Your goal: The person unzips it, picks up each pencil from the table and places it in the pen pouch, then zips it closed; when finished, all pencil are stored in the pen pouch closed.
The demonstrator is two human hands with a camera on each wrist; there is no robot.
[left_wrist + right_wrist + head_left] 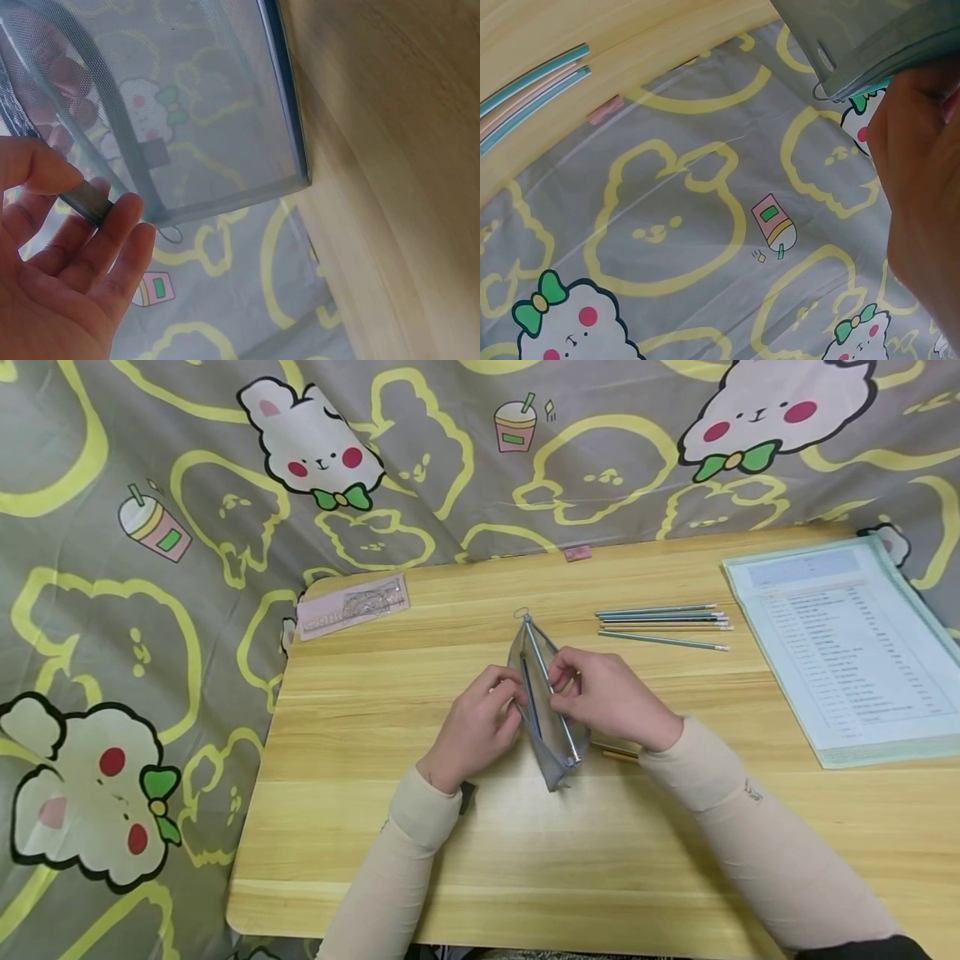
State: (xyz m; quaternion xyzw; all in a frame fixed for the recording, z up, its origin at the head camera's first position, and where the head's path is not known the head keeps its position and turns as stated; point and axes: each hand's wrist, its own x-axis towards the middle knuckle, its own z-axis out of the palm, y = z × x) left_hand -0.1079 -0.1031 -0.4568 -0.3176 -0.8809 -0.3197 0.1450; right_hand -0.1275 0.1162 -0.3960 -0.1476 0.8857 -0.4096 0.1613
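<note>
A grey-blue mesh zipper pouch (552, 768) stands on its edge on the table, its top spread apart into a long gap. My left hand (478, 722) pinches the left side of the opening. In the left wrist view, thumb and fingers hold a dark tab (88, 201) at the pouch's zipper edge. On the opposite side, my right hand (615, 697) grips the other edge between thumb and curled fingers. Much of this grip is hidden in the right wrist view, where the pouch's end with a small loop (821, 91) shows.
Several pencils (660, 620) lie to the right, beyond my right hand. More pencil-like sticks (621, 755) lie partly under the right wrist. A printed sheet in a pale green folder (862, 643) is far right. A pink packet (318, 617) and a small pink block (577, 553) lie at the back.
</note>
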